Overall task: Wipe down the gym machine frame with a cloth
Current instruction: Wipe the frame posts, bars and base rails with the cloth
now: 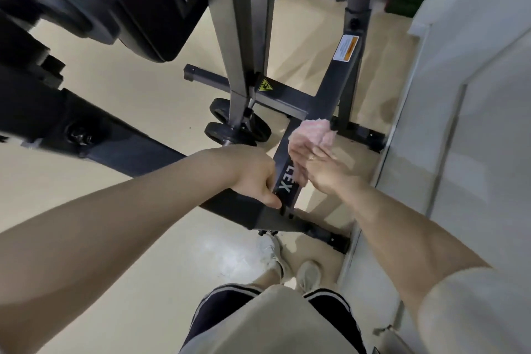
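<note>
Left hand [255, 178] curled around the edge of the dark base beam [304, 135] near its white lettering, bracing. Right hand [319, 167] lies on the beam with fingers extended, pink cloth [314, 131] bunched under the fingertips; motion blur, so a thumb pinch is possible but unclear. Risk: loosely held cloth may slip off sideways toward the wall [459, 123]; knuckles could catch the weight plates [238, 126] just beside the beam.
</note>
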Motion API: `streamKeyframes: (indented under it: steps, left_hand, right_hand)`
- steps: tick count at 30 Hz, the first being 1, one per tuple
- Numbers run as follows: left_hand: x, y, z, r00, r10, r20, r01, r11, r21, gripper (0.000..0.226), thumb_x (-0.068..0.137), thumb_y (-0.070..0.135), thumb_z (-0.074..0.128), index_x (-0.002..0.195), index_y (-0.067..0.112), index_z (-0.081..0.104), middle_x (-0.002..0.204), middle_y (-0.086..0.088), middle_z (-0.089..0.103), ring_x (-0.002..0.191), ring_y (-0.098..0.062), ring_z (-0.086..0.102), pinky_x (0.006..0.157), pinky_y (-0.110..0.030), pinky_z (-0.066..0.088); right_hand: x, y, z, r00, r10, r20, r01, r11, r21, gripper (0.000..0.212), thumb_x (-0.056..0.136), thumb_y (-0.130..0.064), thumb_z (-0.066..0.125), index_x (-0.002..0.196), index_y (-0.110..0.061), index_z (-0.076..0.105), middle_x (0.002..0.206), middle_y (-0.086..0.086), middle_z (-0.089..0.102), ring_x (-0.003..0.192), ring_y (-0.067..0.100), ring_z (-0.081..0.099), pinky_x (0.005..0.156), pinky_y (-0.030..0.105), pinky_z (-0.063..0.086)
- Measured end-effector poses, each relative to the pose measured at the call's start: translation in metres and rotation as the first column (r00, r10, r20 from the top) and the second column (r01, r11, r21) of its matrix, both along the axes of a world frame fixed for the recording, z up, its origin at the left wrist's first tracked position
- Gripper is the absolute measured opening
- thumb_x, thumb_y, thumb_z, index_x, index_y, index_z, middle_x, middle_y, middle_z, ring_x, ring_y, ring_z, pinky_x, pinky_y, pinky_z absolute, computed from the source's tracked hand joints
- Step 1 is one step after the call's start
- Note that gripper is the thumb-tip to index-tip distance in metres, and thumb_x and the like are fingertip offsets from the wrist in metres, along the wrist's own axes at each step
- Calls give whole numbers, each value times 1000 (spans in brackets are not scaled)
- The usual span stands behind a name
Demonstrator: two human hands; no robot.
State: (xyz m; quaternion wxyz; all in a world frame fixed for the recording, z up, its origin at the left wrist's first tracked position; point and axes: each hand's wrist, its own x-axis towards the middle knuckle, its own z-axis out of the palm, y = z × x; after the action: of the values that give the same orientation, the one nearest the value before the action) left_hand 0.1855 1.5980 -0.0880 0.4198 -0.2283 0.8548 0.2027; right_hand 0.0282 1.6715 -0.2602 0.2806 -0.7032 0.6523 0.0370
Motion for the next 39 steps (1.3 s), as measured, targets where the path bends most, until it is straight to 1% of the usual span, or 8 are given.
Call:
streamKeyframes:
  steps: [7,13,18,21,24,31,35,39]
  left_hand:
    - [-20,-5,-1,992,-112,62,109,993,54,37,101,36,33,95,10,60,90,-6,53,82,-22,45,72,-29,33]
    - [-26,-23,-21,955,-115,272,82,988,130,20,98,24,44,98,15,62,78,2,57,80,-20,54,60,-19,37]
    - [-35,-47,-29,956,-160,247,189,977,-98,22,99,18,41,88,10,58,77,0,54,70,-20,50,68,-30,43]
    - [-33,-55,-35,981,-126,149,154,968,-197,26,96,14,43,71,9,50,68,-1,44,65,-22,42,50,-27,29]
    - [-29,-59,-37,984,-136,113,155,970,-187,29,96,16,42,68,10,47,68,-3,44,64,-20,40,52,-26,29]
    - [-28,-80,-24,994,-99,-38,89,976,-197,25,98,20,35,96,9,56,100,-6,52,92,-26,52,59,-27,32]
    - [-31,-90,-29,997,-79,-4,76,971,-227,25,100,18,34,110,10,56,94,-1,47,87,-22,45,63,-28,32]
    - [-35,-100,-58,996,79,-37,-85,969,-232,22,97,11,36,106,12,56,89,-3,54,81,-22,49,61,-31,35]
  right_hand:
    - [12,45,-14,894,420,-153,-425,905,1,52,86,-28,43,137,-21,52,142,-1,51,136,27,42,112,47,32]
    - [-9,-12,-13,976,48,-215,-50,999,-2,43,88,-41,36,120,-42,63,130,-17,59,123,6,54,100,34,46]
    - [28,20,-10,940,322,-117,-332,940,-82,47,83,-25,66,130,-18,59,139,1,54,135,25,42,114,40,27]
    - [20,-7,-10,957,235,-169,-247,967,-56,43,99,-22,40,141,-18,44,153,3,34,145,23,18,118,37,4]
    - [16,-31,-17,971,-57,-231,34,994,-105,43,97,-32,30,130,-14,51,145,5,41,141,27,23,117,44,8]
    - [35,-5,-12,896,418,-150,-441,878,-187,19,78,-26,68,94,-17,69,98,-1,68,101,23,61,101,39,34]
    - [-13,-57,-8,948,169,-271,-193,979,-62,45,94,-43,32,125,-21,56,145,0,42,141,21,22,116,42,4]
    - [-24,-70,-5,952,181,-247,-195,980,-33,59,85,-40,13,125,-18,52,145,1,42,144,24,15,117,49,-1]
